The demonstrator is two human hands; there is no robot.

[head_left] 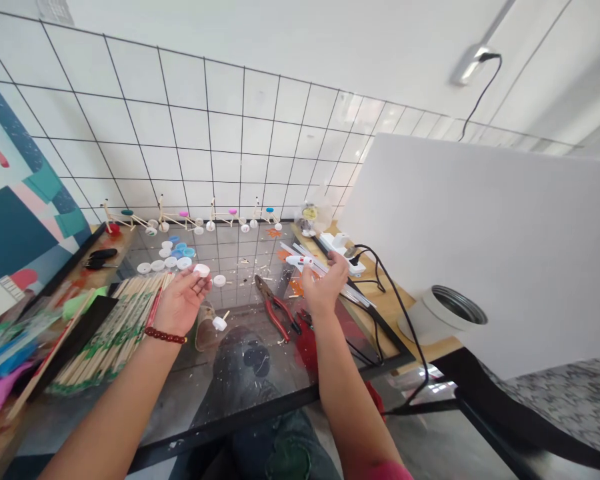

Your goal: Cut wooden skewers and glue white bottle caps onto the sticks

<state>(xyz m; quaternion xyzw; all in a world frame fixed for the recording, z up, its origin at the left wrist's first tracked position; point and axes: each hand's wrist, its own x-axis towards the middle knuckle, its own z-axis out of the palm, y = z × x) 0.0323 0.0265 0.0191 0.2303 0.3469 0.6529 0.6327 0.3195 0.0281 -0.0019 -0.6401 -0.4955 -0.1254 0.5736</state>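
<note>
My left hand (181, 300) is palm up over the glass table (240, 393), its fingertips pinching a white bottle cap (201, 270). A red bead bracelet sits on that wrist. My right hand (324, 288) reaches to the right side of the table and closes round a white glue gun (298, 261), whose black cord (395, 300) runs off to a white power strip (341, 251). Red-handled pliers (274, 308) lie between my hands. A small white cap on a stick (220, 323) lies just below my left hand.
Bundles of wrapped chopsticks (115, 330) lie at left. Loose white and blue caps (173, 257) sit behind them, and stick-and-cap models (190, 219) line the tiled wall. A grey cup (443, 313) lies on the wooden side shelf beside a large white board (500, 247).
</note>
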